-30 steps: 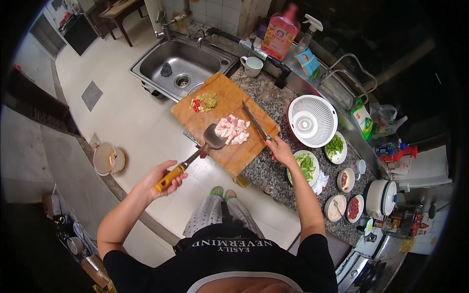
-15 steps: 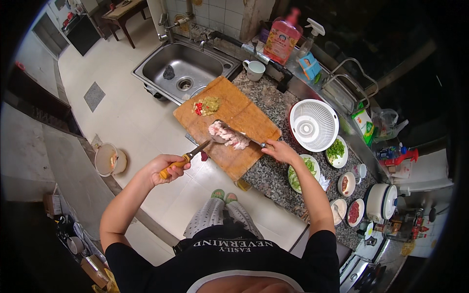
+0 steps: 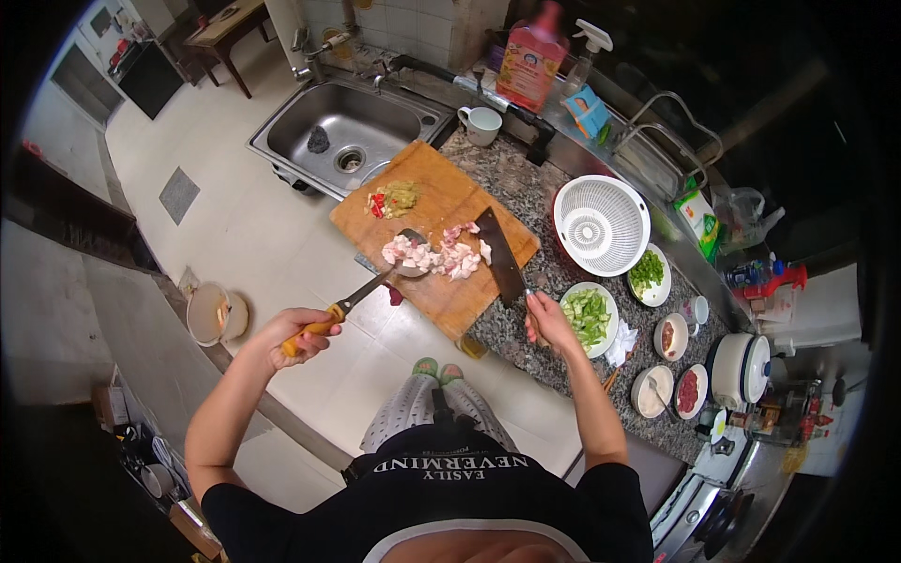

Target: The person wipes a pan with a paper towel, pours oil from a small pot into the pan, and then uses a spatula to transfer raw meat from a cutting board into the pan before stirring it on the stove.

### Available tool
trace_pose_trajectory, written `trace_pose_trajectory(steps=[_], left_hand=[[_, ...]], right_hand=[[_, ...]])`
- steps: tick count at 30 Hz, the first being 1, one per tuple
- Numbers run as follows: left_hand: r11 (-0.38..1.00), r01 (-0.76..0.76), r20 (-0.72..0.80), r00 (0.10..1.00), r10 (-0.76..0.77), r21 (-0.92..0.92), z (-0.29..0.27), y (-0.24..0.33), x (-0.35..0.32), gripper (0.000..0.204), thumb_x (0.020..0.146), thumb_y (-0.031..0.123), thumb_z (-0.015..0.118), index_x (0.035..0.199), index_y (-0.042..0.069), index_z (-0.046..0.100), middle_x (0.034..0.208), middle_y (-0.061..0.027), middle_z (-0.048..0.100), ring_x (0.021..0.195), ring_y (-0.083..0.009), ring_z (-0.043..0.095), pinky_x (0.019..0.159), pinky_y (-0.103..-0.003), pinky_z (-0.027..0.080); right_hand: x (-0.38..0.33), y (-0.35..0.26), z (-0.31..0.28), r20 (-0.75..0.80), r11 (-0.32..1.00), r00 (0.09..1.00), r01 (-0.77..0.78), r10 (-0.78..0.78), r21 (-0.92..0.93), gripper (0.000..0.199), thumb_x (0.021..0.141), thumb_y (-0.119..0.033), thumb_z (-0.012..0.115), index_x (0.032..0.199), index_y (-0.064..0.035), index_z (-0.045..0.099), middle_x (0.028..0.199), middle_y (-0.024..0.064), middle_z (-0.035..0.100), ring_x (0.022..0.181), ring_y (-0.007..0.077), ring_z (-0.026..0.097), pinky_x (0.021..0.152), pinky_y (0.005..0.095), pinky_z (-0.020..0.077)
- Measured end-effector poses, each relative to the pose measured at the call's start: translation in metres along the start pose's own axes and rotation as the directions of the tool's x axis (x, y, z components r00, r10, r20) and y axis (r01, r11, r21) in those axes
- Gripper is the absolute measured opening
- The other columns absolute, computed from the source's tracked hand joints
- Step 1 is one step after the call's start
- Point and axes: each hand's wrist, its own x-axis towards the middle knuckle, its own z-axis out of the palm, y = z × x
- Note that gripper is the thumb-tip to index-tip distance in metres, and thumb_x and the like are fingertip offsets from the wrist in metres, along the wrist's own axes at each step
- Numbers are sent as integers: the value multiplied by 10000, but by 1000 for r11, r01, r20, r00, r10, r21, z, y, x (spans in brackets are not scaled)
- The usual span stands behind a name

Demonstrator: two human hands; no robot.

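Observation:
My left hand [image 3: 302, 336] is closed around the yellow handle of a metal spatula [image 3: 366, 287]. Its head lies over the wooden cutting board [image 3: 436, 178] with some chopped pale pink meat [image 3: 404, 251] on it. More chopped meat [image 3: 458, 259] lies on the board beside it, between the spatula and a cleaver [image 3: 502, 259]. Gripping the cleaver's handle is my right hand [image 3: 552, 324]; the dark blade reaches over the board's right part, its tip near the meat. Farther back on the board sits a small heap of minced yellowish-green and red bits [image 3: 394, 198].
A steel sink [image 3: 282, 127] adjoins the board's far left. Along the counter to the right are a white colander [image 3: 574, 202], a plate of sliced greens [image 3: 588, 315], a plate of chopped greens [image 3: 648, 274], several small bowls and a cooker [image 3: 734, 368]. A mug [image 3: 481, 125] stands behind the board.
My right hand has drawn the cleaver right and nearer, away from the spatula. Some meat now sits on the spatula, which has shifted slightly left; the rest is more spread out.

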Motion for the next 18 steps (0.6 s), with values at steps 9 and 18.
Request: trace_pose_trajectory(steps=[9, 18], left_hand=[[978, 83, -200, 979, -44, 192, 15, 11, -20, 174, 838, 98, 420, 949, -36, 408, 795, -110, 497, 422, -46, 358, 287, -114, 308], [941, 193, -175, 973, -148, 277, 36, 6, 10, 133, 845, 109, 412, 913, -3, 392, 783, -96, 498, 443, -52, 354, 299, -115, 314]], right_hand=[[0, 62, 6, 44, 866, 992, -125, 118, 485, 341, 872, -427, 364, 886, -96, 446, 604, 18, 465, 467, 101, 432, 402, 224, 380], [8, 99, 41, 30, 822, 995, -96, 96, 561, 416, 857, -482, 349, 836, -83, 464, 628, 20, 484, 484, 112, 445, 443, 248, 400]])
